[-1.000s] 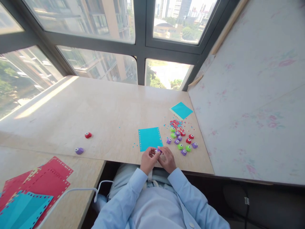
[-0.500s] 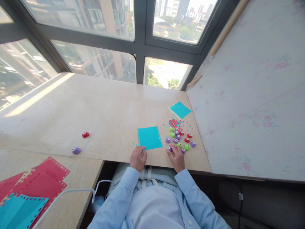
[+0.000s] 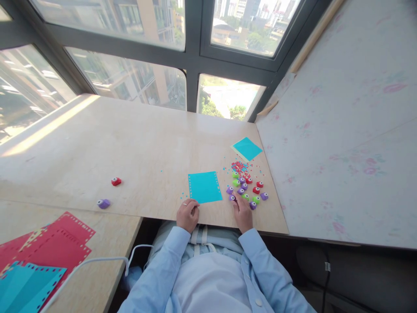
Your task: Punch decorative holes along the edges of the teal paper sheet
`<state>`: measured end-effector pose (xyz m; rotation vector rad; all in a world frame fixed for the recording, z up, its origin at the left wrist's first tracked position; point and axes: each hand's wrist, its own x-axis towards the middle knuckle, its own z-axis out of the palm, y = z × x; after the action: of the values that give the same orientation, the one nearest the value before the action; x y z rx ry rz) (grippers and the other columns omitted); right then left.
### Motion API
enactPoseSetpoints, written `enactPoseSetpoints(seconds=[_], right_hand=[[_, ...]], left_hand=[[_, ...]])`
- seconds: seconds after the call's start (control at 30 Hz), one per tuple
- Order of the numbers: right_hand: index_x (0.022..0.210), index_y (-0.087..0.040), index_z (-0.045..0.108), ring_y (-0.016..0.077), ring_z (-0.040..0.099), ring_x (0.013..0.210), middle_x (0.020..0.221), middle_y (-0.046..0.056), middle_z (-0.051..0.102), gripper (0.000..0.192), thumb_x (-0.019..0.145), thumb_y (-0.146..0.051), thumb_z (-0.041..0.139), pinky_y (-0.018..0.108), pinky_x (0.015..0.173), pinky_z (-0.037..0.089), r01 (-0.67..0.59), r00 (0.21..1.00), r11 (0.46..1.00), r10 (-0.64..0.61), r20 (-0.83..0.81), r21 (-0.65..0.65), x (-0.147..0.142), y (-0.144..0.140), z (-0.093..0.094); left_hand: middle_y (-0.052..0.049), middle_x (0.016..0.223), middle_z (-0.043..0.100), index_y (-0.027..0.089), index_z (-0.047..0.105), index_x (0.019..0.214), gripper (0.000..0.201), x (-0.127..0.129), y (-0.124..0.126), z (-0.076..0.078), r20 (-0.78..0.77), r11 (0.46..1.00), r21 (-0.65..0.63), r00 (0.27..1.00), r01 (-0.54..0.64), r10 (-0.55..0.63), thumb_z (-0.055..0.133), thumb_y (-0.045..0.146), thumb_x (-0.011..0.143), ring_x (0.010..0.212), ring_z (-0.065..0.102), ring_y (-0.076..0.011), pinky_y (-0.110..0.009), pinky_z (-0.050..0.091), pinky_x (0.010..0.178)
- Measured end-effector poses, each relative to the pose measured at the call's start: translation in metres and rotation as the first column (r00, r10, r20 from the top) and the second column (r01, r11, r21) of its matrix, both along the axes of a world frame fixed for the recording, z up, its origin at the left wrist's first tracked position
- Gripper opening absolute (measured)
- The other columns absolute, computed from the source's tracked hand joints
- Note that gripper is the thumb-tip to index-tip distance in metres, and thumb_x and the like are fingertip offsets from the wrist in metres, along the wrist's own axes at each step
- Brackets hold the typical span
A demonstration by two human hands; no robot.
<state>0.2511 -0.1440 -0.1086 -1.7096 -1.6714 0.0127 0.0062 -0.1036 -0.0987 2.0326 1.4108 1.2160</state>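
A blue square of paper (image 3: pixel 205 188) lies flat on the table, with small punched holes along its left and right edges. At its near left corner, my left hand (image 3: pixel 188 215) is closed with curled fingers on the paper's edge. My right hand (image 3: pixel 243 214) has its fingers around the side of a purple craft punch (image 3: pixel 232 198), low at the table surface. Beside that hand stand several more small punches, among them a green punch (image 3: pixel 256 199), a red punch (image 3: pixel 256 190) and another purple punch (image 3: pixel 264 196).
Behind the punches lies a heap of red and blue paper bits (image 3: pixel 239 167), with a stack of blue and pale paper (image 3: pixel 247 148) beyond. Far left are a red punch (image 3: pixel 116 181) and a purple punch (image 3: pixel 103 203). Punched red sheets (image 3: pixel 61 241) and a white cable (image 3: pixel 107 259) lie lower left.
My right hand has shifted slightly forward with the purple punch, toward the other punches. My left fingers have curled in more at the paper's corner. The blue sheet stays in place.
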Motion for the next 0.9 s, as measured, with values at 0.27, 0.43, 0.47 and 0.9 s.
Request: enactPoseSetpoints(seconds=[0.27, 0.43, 0.47, 0.9], right_hand=[[0.119, -0.019, 0.063, 0.0255, 0.06, 0.108, 0.114, 0.012, 0.067, 0.031, 0.094, -0.031, 0.049, 0.044, 0.093, 0.048, -0.078, 0.997, 0.997, 0.078, 0.001, -0.003, -0.003, 0.0, 0.009], [0.114, -0.02, 0.066, 0.0254, 0.06, 0.104, 0.109, 0.013, 0.067, 0.03, 0.093, -0.035, 0.05, 0.043, 0.091, 0.05, -0.077, 0.997, 0.997, 0.077, -0.012, -0.023, -0.003, 0.0, 0.013], [0.113, -0.02, 0.067, 0.0253, 0.061, 0.103, 0.108, 0.013, 0.067, 0.03, 0.093, -0.035, 0.049, 0.043, 0.091, 0.05, -0.079, 0.997, 0.997, 0.079, -0.015, -0.026, -0.003, 0.0, 0.013], [0.111, -0.022, 0.068, 0.0242, 0.061, 0.102, 0.107, 0.011, 0.068, 0.028, 0.094, -0.033, 0.049, 0.042, 0.091, 0.049, -0.152, 0.985, 0.983, 0.142, -0.096, -0.102, -0.013, 0.015, 0.015]], left_hand=[[-0.01, 0.111, 0.064, 0.021, 0.061, 0.106, 0.025, 0.053, -0.008, 0.034, -0.269, 0.991, -0.002, 0.954, 0.136, -0.132, 0.057, 0.018, 0.082, 0.104, 0.057, -0.0257, -0.042, 0.046, 0.088], [-0.012, 0.126, 0.058, 0.019, 0.06, 0.107, 0.026, 0.075, 0.004, 0.027, -0.358, 0.987, -0.083, 0.92, 0.138, -0.159, 0.06, 0.023, 0.082, 0.118, 0.05, -0.0289, -0.045, 0.041, 0.093], [-0.011, 0.123, 0.061, 0.02, 0.062, 0.101, 0.02, 0.074, 0.007, 0.024, -0.358, 0.987, -0.097, 0.921, 0.125, -0.152, 0.06, 0.022, 0.082, 0.115, 0.051, -0.0283, -0.044, 0.042, 0.091], [-0.006, 0.101, 0.068, 0.022, 0.066, 0.096, 0.02, 0.058, 0.02, 0.018, -0.091, 0.965, -0.146, 0.969, 0.217, -0.232, 0.061, 0.015, 0.078, 0.097, 0.059, -0.0221, -0.039, 0.043, 0.089]])
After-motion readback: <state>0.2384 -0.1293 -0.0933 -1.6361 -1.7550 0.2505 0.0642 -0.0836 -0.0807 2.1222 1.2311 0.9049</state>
